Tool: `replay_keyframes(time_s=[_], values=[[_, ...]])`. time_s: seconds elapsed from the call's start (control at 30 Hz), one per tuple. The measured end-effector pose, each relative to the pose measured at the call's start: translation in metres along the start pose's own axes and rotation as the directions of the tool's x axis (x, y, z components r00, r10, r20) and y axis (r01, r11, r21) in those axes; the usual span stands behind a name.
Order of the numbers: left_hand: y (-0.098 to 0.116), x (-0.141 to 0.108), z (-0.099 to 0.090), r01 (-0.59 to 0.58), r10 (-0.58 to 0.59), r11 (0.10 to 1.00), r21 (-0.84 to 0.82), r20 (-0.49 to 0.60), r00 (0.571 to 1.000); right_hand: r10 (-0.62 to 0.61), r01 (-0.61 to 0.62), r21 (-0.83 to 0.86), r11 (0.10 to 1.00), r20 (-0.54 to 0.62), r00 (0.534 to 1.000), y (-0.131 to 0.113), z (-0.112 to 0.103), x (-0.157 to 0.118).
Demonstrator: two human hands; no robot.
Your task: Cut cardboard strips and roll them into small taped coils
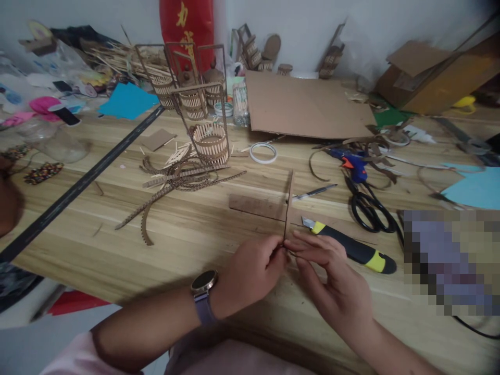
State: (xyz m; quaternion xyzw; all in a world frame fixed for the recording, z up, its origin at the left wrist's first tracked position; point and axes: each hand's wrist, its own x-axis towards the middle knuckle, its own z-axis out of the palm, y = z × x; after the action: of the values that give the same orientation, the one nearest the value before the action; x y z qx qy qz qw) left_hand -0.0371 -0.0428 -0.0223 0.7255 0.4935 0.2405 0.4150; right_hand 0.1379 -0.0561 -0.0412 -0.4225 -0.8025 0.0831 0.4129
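Note:
A thin brown cardboard strip [288, 205] stands on edge, pointing away from me. My left hand [253, 268], with a watch at the wrist, is closed around its near end. My right hand [332, 276] pinches the same end from the other side, fingertips meeting the left ones. The held end is partly hidden by the fingers. Behind the strip lies a flat cardboard piece [255, 207]. A yellow-and-black utility knife [355, 247], blade out, rests just beyond my right hand, and a pen [315, 192] lies farther back.
Black scissors [373, 211] and a blue glue gun [355, 165] lie at the right. Small stick-and-cardboard baskets [211, 143] stand at the back left, near curled corrugated strips [187, 177]. A tape roll [263, 152] sits before a large cardboard sheet [308, 107].

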Motion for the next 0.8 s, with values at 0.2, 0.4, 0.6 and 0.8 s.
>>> replay_keyframes(time_s=[0.2,0.4,0.6,0.8], values=[[0.0001,0.0001,0.0007,0.030,-0.031,0.998,-0.055,-0.011,0.999,0.027,-0.026,-0.004,1.000,0.027,0.999,-0.0025,0.0023,-0.0033],[0.0011,-0.0002,-0.0007,0.038,-0.037,0.998,-0.057,0.013,0.999,0.118,-0.119,0.047,0.992,0.016,0.993,-0.0049,0.0005,-0.0008],[0.0006,0.0017,-0.0022,0.025,-0.022,0.994,-0.102,0.031,0.999,0.168,-0.168,0.070,0.983,0.004,0.986,-0.0013,-0.0010,-0.0004],[-0.0006,0.0018,-0.0014,0.032,-0.030,0.996,-0.084,0.028,0.999,0.011,-0.010,-0.079,0.997,0.017,1.000,0.0009,-0.0002,-0.0018]])
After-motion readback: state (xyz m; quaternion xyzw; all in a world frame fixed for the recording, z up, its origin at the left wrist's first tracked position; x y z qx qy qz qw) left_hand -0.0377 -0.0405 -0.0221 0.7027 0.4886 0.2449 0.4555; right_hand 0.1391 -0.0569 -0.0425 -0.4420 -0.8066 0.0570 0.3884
